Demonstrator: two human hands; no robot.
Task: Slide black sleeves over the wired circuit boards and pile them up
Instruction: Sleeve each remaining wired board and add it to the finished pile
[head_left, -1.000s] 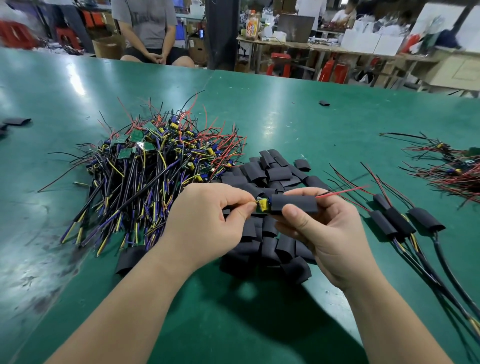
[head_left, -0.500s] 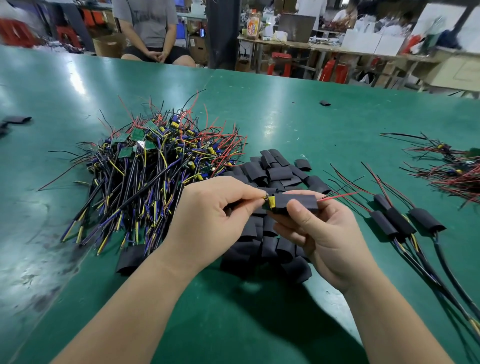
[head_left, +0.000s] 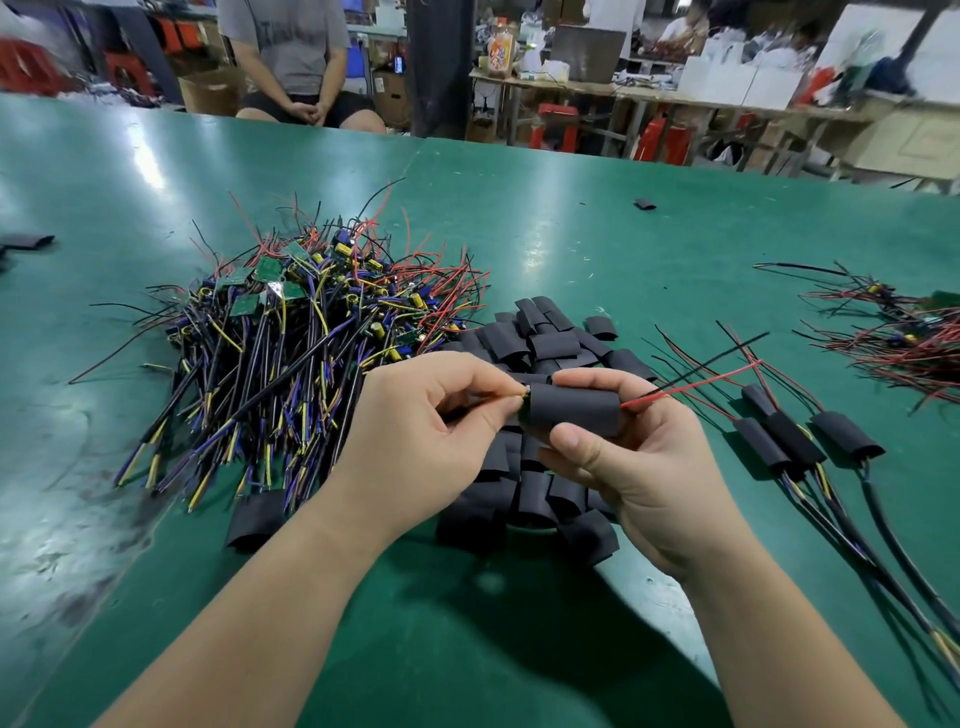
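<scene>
My right hand (head_left: 644, 467) grips a black sleeve (head_left: 574, 413) between thumb and fingers, above the heap of loose black sleeves (head_left: 540, 343). Red and black wires stick out of the sleeve's right end. My left hand (head_left: 421, 441) pinches the wired circuit board at the sleeve's left end, where only a yellow tip of it shows (head_left: 523, 396). A big pile of bare wired circuit boards (head_left: 291, 332) lies to the left. Three sleeved boards (head_left: 795, 439) lie side by side on the right.
The green table (head_left: 571, 234) spreads all around. A second tangle of red wires (head_left: 904, 338) lies at the far right. Stray sleeves sit at far left (head_left: 26, 240) and far back (head_left: 644, 204). A seated person (head_left: 291, 57) is beyond the table's far edge.
The board has gone further into the sleeve; less of its yellow part shows at the left end. Both hands have stayed in about the same place.
</scene>
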